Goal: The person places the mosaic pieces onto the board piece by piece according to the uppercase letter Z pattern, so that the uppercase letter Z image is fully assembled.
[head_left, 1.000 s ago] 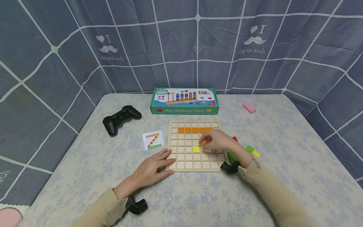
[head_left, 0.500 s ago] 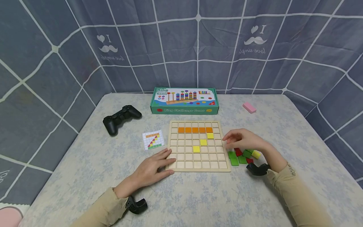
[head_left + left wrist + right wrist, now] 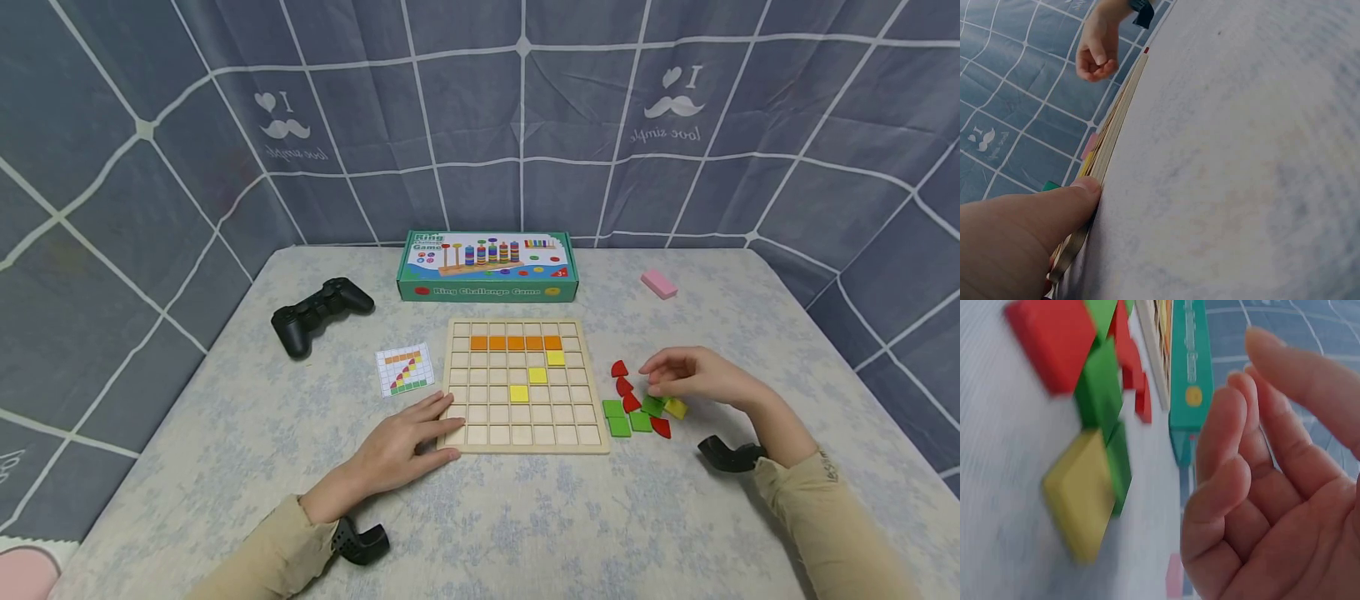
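My left hand [image 3: 405, 442] rests on the left edge of a wooden grid board [image 3: 477, 414], its thumb [image 3: 1066, 206] against the rim in the left wrist view. A row of orange squares [image 3: 516, 343] lies near the board's top, with yellow squares [image 3: 519, 393] stepping diagonally below. My right hand [image 3: 705, 377] hovers beside the loose pieces, fingers loosely bent. Nothing sits between its fingers in the right wrist view. Below it are a yellow piece [image 3: 1082, 494], green squares [image 3: 618, 427] and red quarter-round pieces [image 3: 619, 368]. A pattern card [image 3: 405, 370] lies left of the board.
A green Ring Challenge Game box [image 3: 487, 291] stands behind the board. A black game controller [image 3: 321, 315] lies back left and a pink block [image 3: 658, 284] back right. A dark blue curtain with white lines [image 3: 480, 125] surrounds the table.
My right hand has moved right, off the board to the loose pieces. Three yellow squares now show on the board where the hand covered some before. My left hand has stayed put.
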### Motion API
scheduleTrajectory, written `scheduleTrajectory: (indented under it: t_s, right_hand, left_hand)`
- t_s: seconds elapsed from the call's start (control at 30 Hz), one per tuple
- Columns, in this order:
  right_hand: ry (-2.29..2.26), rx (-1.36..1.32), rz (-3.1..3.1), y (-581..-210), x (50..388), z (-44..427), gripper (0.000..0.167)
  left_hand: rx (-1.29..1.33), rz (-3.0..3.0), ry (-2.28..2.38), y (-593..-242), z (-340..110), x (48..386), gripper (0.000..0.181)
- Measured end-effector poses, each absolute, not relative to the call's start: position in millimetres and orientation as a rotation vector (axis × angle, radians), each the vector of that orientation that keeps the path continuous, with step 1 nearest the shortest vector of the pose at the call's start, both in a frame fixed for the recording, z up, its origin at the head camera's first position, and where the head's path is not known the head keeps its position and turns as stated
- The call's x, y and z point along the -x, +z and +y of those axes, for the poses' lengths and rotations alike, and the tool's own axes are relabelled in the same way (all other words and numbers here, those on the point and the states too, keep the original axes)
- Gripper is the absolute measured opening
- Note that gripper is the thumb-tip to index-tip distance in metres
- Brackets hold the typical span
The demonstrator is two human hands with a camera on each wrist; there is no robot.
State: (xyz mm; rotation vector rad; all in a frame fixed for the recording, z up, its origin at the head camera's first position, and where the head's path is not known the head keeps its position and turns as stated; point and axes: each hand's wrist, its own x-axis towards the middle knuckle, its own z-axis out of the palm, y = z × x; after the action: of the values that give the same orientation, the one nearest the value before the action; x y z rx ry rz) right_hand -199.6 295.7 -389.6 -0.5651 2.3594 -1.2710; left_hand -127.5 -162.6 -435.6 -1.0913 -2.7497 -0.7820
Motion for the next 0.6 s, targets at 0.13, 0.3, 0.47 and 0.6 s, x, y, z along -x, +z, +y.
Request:
scheduleTrajectory:
  t_s: [0.13,0.3,0.47,0.6]
  right_hand:
    - [-1.28,0.564,2.344,-393.4,200.0,305.9,0.034]
    - [-1.284,0.584,2.323,-399.2,202.0,316.3,0.034]
    - [-1.259,0.592,2.315,-404.9,204.3,325.0,0.032]
    - [-1.238,0.584,2.292,-407.5,204.7,330.4,0.029]
  left_hand:
    - [1.09,-2.749,-0.779,-436.7,-162.7,127.7,0.045]
    - [1.087,-2.739,-0.786,-437.0,-162.7,127.5,0.046]
    - [1.08,-2.745,-0.784,-437.0,-162.6,127.9,0.046]
    - [1.067,-2.774,-0.786,-436.8,-162.6,128.4,0.046]
